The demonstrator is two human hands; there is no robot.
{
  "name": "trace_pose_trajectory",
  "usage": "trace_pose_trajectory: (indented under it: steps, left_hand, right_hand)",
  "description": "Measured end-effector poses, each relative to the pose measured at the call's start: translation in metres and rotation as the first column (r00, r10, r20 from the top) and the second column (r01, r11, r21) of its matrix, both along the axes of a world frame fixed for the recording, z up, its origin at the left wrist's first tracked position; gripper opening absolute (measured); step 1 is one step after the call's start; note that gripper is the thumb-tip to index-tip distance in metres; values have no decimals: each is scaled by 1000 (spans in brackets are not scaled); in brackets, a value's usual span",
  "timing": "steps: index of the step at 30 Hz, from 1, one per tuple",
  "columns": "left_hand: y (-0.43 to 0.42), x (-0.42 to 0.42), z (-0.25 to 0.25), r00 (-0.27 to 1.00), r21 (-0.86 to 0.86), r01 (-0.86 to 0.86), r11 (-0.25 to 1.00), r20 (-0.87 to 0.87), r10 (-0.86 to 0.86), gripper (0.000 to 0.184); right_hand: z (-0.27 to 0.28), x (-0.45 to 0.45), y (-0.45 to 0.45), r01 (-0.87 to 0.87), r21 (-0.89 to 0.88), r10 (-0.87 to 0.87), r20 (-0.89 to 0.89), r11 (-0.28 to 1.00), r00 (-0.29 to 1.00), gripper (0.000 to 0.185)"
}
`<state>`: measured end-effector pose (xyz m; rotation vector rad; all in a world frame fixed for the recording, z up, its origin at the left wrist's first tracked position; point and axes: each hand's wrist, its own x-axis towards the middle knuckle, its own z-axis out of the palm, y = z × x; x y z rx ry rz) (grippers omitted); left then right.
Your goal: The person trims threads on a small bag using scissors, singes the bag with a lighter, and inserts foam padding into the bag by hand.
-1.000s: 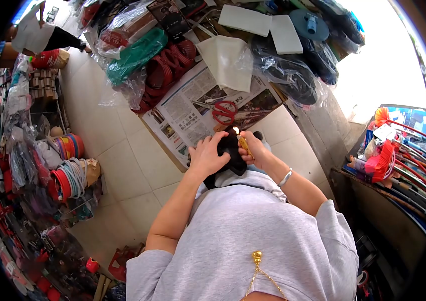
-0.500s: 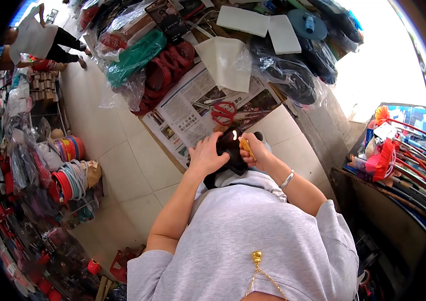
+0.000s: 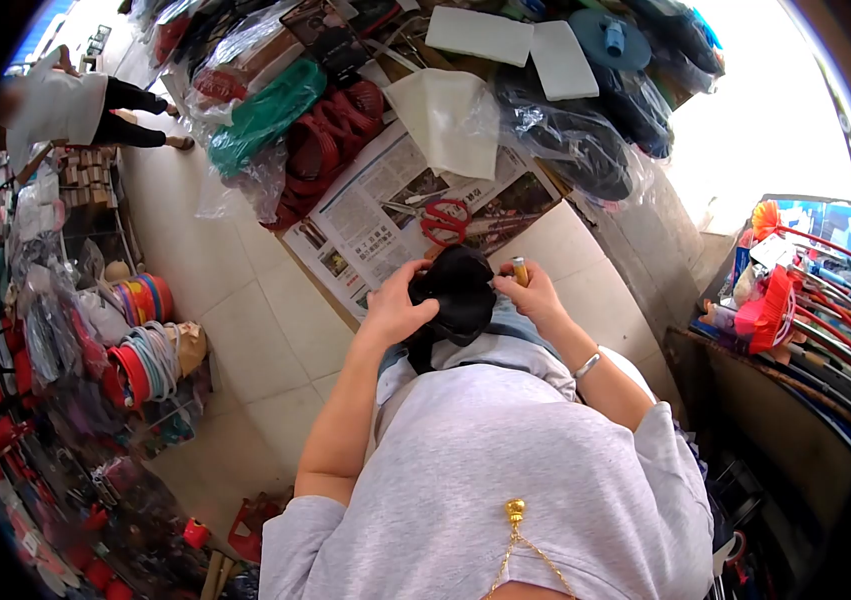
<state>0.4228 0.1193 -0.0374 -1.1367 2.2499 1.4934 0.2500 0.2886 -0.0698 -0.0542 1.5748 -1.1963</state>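
My left hand (image 3: 397, 305) is closed on the left side of a hollow black article (image 3: 460, 295), held above my lap. Its opening faces up; I cannot make out whether it is a shoe or a pouch. A yellow lighter (image 3: 520, 270) stands upright in the closed fingers of my right hand (image 3: 539, 298), and no flame shows on it. The thumb and fingertips of that hand are at the article's right edge. Just beyond the article, red-handled scissors (image 3: 445, 222) lie on a spread newspaper (image 3: 357, 240).
Red sandals (image 3: 330, 140), a green wrapped shoe (image 3: 267, 112) and bagged black shoes (image 3: 575, 140) crowd the far side. A cream sheet (image 3: 450, 125) overlaps the newspaper. Brooms and poles (image 3: 815, 310) fill a box at right. Goods line the left, where a person (image 3: 70, 105) stands.
The lighter's flame is gone, and the lighter now points upward. My right hand has moved slightly right. The black article has been turned so its hollow shows. The person at left has shifted.
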Motion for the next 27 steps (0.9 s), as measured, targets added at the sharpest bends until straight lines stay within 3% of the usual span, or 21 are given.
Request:
trace_pose_trajectory:
  steps: [3,5,6,8,11,12,14,15,18,22,27]
  left_hand:
    - [-4,12,-1,985,100,-80,992,-146,95,61]
    - [-6,21,-10,952,187,-176,967,-219,215,52]
    - [-6,21,-7,952,184,-177,967,-218,216,52]
    - [-6,21,3,897,333,-325,885,-187,400,41]
    - [-1,21,24,820,371,-432,822,-218,529,33]
    - [0,22,31,819,364,-432,825,-224,528,33]
    - [4,23,47,743,266,-404,875,-462,484,33]
    - [6,21,56,741,265,-402,877,-468,481,33]
    - [10,14,88,618,232,-387,892,-653,438,36]
    - [9,8,105,569,232,-359,904,-714,409,37]
    - [7,5,98,625,109,-348,931,-713,318,33]
  right_hand:
    - [-9,2,-2,-123,-8,122,-99,992,988,27]
    - [-12,-1,-5,-132,-67,147,319,989,936,30]
    - [-9,0,-7,-133,-70,149,320,989,936,30]
    - [0,3,-14,-68,-156,115,314,985,942,31]
    - [30,4,-21,14,-246,66,317,969,946,35]
    - [43,4,-24,13,-255,70,315,967,946,35]
    - [73,2,-26,49,-321,9,177,946,984,40]
    - [86,-1,-26,49,-325,9,172,945,985,40]
    - [110,-8,-27,-15,-577,41,32,817,999,64]
    - [128,-10,-26,-14,-633,54,44,774,998,66]
    - [128,-7,-27,-17,-624,43,27,782,999,64]
